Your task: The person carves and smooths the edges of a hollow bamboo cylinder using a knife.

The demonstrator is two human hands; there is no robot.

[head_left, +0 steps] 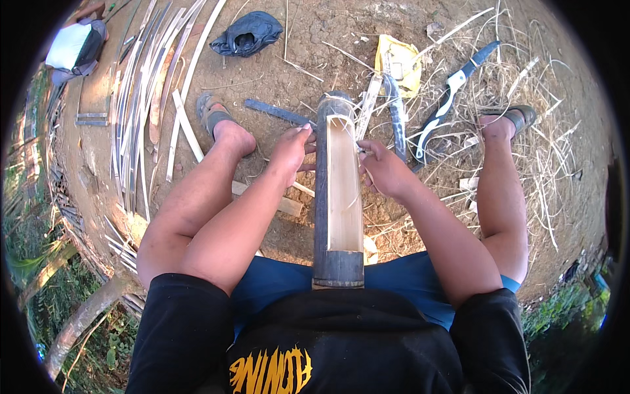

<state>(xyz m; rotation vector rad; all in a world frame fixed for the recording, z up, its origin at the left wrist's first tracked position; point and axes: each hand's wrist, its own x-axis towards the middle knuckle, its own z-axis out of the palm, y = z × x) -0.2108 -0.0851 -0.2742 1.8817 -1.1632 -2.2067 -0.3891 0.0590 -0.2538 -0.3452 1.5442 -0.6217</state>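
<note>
A thick, dark bamboo tube (321, 197) stretches away from my lap between my knees. A long rectangular opening is cut in its upper side, showing the pale inside. My left hand (292, 154) is at the tube's far left side, with thumb and fingers against the wall. Just beyond that hand lies a dark flat strip (275, 111), its near end reaching the tube. At the right rim of the opening, my right hand (386, 169) has its fingers bent together in a pinch. A small dark thing shows at their tips, too small to name. Thin pale fibres hang around the opening.
Ahead to the right lie a long dark blade (395, 115), a saw with a black-and-white handle (441, 108) and a yellow bag (410, 65). Bamboo strips (141, 98) fill the left side. A black crumpled bag (246, 34) lies ahead; another person (77, 49) is far left.
</note>
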